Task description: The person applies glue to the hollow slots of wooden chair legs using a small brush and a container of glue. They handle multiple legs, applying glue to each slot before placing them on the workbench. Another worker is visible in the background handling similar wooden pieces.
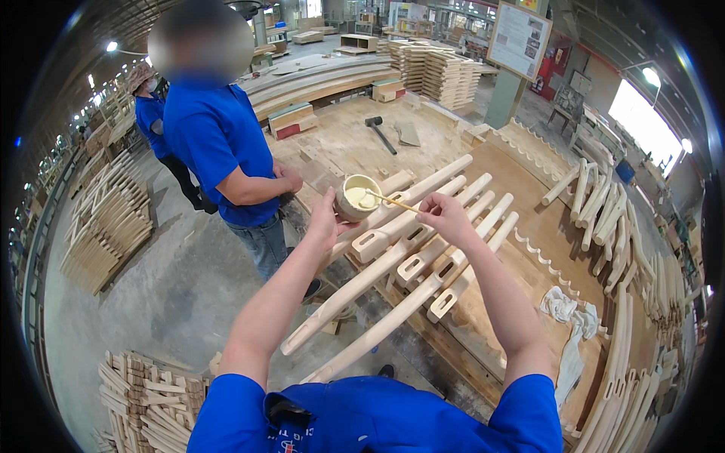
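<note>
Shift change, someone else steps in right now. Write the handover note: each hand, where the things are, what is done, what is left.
Left hand: holds a small round cream-coloured cup of pale yellow glue, raised above the bench.
Right hand: pinches a thin wooden stick, its tip in the glue.
Four long curved pale wooden furniture parts with slotted mortises lie side by side on the wooden workbench, under both hands. White rag to the right; black hammer farther back.
Done: stick loaded with glue.
Left: no glue visible in any mortise, so probably all of them.

a white framed notice board point(519, 38) hangs on the far pillar point(504, 98).
</note>
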{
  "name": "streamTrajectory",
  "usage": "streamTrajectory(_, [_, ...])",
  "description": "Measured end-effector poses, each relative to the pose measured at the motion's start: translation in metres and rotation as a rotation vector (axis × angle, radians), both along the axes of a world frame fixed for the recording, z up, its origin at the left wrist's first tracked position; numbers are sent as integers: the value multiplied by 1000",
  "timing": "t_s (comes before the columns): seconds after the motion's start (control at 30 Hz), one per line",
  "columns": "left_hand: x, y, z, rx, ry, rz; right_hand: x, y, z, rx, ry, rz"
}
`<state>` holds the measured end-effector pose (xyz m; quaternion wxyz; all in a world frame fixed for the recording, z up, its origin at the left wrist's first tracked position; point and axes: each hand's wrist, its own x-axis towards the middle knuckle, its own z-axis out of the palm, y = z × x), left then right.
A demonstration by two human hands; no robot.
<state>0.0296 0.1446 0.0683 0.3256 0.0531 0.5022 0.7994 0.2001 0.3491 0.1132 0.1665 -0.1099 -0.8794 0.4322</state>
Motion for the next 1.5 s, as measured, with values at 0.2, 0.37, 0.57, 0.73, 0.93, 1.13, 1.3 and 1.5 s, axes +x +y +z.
streamTrajectory(0.2, [9,19,-4,20,10,-82,-2,6,-16,-362,-159,50])
streamTrajectory(0.37, [7,29,-7,50,-22,-67,1,8,-27,-250,-38,56])
streamTrajectory(0.57, [-2,17,-11,80,-99,26,5,26,-40,-11,-1,-140])
streamTrajectory(0.73, [-2,-32,-20,158,-156,117,4,37,-59,369,1,-270])
streamTrajectory(0.93, [24,-100,-24,177,-104,108,-7,27,-64,503,-32,-361])
streamTrajectory(1.13, [45,-139,-31,121,-111,191,-10,32,-68,594,39,-387])
streamTrajectory(1.3, [62,-171,-46,106,-107,244,-10,20,-64,560,27,-295])
streamTrajectory(1.5, [71,-203,-62,168,-87,315,-11,24,-59,476,-8,-246])
